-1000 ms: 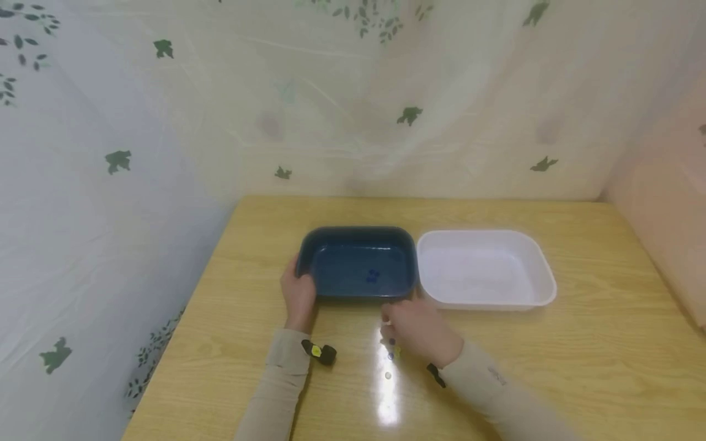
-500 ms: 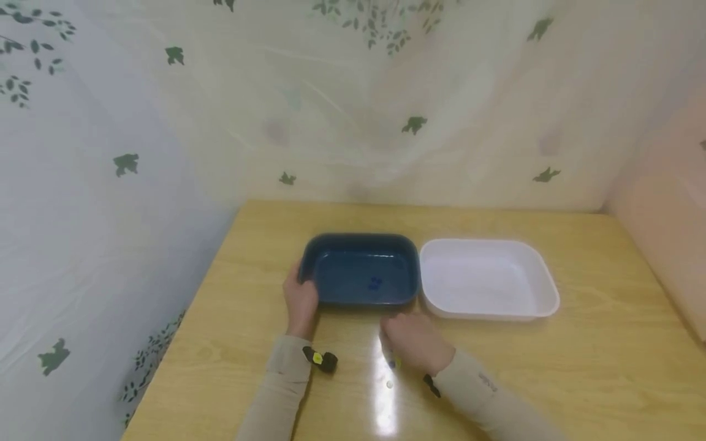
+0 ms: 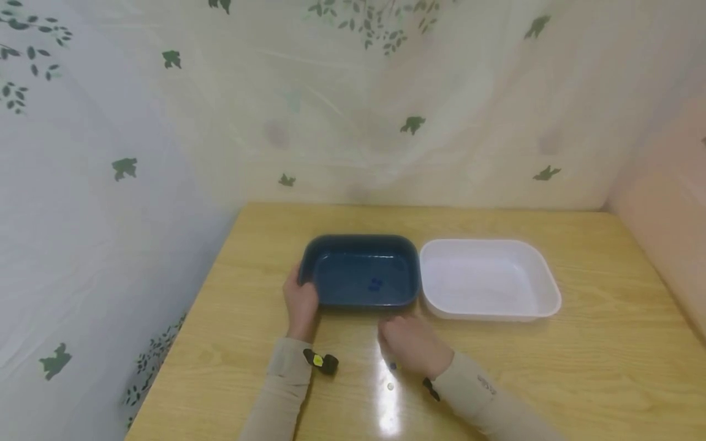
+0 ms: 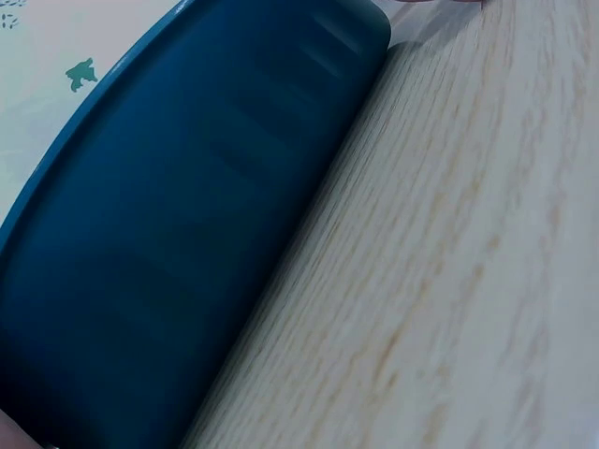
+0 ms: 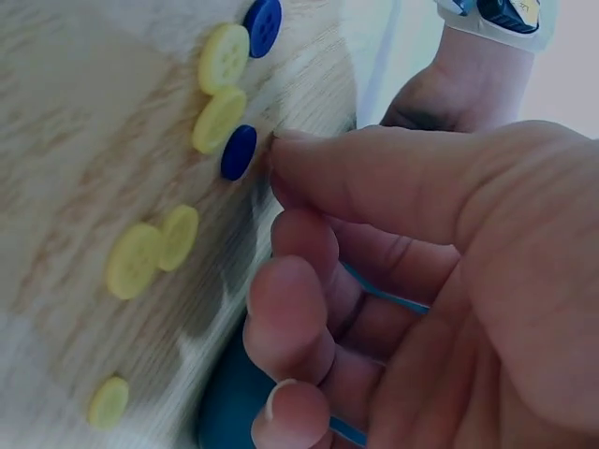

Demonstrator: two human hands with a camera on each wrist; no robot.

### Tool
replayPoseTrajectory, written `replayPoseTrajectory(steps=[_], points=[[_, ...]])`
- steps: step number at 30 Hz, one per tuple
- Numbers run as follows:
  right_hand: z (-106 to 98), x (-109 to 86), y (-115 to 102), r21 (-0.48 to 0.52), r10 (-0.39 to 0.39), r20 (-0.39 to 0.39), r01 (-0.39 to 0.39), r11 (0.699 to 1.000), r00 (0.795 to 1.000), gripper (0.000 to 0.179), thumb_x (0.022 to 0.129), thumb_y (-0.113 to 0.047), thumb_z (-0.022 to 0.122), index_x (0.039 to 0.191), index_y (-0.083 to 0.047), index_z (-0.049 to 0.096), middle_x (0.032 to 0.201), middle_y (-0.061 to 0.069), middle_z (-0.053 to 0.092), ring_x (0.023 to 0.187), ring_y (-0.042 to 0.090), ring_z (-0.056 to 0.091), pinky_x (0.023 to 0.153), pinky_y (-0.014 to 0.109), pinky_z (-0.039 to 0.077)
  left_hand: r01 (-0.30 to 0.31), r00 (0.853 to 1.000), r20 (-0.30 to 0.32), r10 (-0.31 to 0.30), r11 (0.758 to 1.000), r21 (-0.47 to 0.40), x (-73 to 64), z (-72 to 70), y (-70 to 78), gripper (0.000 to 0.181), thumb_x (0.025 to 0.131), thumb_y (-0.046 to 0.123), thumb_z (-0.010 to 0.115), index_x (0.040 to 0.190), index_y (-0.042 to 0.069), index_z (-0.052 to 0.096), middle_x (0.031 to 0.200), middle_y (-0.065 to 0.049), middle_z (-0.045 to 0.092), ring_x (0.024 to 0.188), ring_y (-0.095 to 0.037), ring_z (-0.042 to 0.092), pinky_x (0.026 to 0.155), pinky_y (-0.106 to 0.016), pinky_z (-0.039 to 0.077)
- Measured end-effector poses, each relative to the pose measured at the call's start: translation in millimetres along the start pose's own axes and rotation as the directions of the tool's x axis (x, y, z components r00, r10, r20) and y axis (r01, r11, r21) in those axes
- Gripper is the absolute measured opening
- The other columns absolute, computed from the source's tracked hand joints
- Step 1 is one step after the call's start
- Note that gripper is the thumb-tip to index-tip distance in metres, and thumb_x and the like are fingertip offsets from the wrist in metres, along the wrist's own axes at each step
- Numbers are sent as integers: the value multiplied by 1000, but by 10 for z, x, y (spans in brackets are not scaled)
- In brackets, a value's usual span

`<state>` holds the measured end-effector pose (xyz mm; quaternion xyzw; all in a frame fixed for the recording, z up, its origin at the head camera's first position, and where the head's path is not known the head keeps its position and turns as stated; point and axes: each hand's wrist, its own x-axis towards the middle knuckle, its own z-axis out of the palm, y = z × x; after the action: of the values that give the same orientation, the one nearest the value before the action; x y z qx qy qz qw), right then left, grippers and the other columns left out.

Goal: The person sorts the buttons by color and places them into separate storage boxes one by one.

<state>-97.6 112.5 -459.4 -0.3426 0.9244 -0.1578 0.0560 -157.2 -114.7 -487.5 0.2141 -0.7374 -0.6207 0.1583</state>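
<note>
In the head view my left hand grips the left end of a dark blue tray, thumb over its rim. Several blue buttons lie in it. My right hand is low over the table at the tray's front right. In the right wrist view its fingers are curled, with thumb and index tips close together beside a blue button; whether anything is between them is hidden. Around it lie another blue button and several yellow buttons.
A white tray stands right beside the blue one. Both rest on a wooden table, with a patterned cloth hanging behind it. A bright reflection crosses the tabletop near the buttons.
My right hand has drawn back slightly from the blue tray's front edge and lowered toward the buttons, its fingers curling more. My left hand stays on the tray. The head view has shifted a little.
</note>
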Motion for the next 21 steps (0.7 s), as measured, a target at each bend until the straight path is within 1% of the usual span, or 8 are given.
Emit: replayPoseTrajectory(steps=[3, 6, 8, 11, 16, 18, 21], points=[[19, 7, 10, -11, -2, -12, 2, 1000, 1000, 13, 81, -7, 63, 73, -17, 59, 65, -8, 52, 56, 9, 49, 47, 23, 40, 0, 1000, 0, 0, 1000, 6, 1, 2, 3, 58, 81, -14, 40, 135, -2, 53, 139, -19, 52, 134, -31, 42, 113, -44, 32], [38, 10, 14, -33, -19, -37, 18, 999, 999, 9, 84, -12, 65, 76, -15, 62, 70, -6, 53, 58, 9, 50, 47, 22, 40, -5, 1000, 1, 5, 1000, 15, 1, 2, 2, 57, 81, -13, 40, 136, -2, 52, 139, -18, 52, 134, -30, 42, 113, -43, 32], [35, 8, 5, -44, -28, -47, 26, 999, 999, 9, 85, -15, 66, 77, -15, 63, 72, -5, 53, 60, 10, 50, 47, 22, 40, -7, 1000, 1, 7, 1000, 14, 0, 2, 1, 57, 81, -13, 40, 136, -3, 52, 139, -18, 52, 134, -30, 42, 113, -42, 32], [25, 5, -12, -52, -31, -43, 29, 998, 999, 10, 84, -15, 66, 74, -16, 63, 73, -5, 52, 63, 12, 49, 49, 22, 40, -7, 1000, 2, 7, 1000, 13, -4, 2, -2, 57, 81, -13, 40, 135, -3, 52, 139, -19, 52, 134, -31, 42, 113, -43, 33], [24, 0, -30, -71, -63, -39, 60, 996, 997, 8, 83, -15, 67, 76, -17, 67, 78, -7, 54, 78, 15, 50, 63, 26, 46, -3, 1000, 4, 3, 1000, 10, -12, 3, -4, 58, 80, -14, 40, 136, -3, 52, 139, -19, 52, 134, -31, 42, 113, -44, 33], [31, -3, -31, -73, -79, -38, 76, 994, 996, 6, 83, -16, 68, 78, -17, 69, 80, -6, 56, 81, 16, 51, 68, 29, 48, -3, 1000, 2, 3, 1000, 7, -12, 5, -1, 57, 81, -14, 40, 136, -2, 52, 139, -19, 52, 134, -31, 42, 113, -44, 33], [45, -9, -38, -76, -83, -32, 80, 994, 996, 6, 82, -16, 68, 77, -17, 68, 81, -5, 58, 83, 18, 52, 74, 34, 49, -8, 1000, 0, 8, 1000, 13, -15, 6, 0, 57, 81, -13, 40, 135, -2, 53, 139, -18, 53, 133, -30, 43, 112, -42, 33]])
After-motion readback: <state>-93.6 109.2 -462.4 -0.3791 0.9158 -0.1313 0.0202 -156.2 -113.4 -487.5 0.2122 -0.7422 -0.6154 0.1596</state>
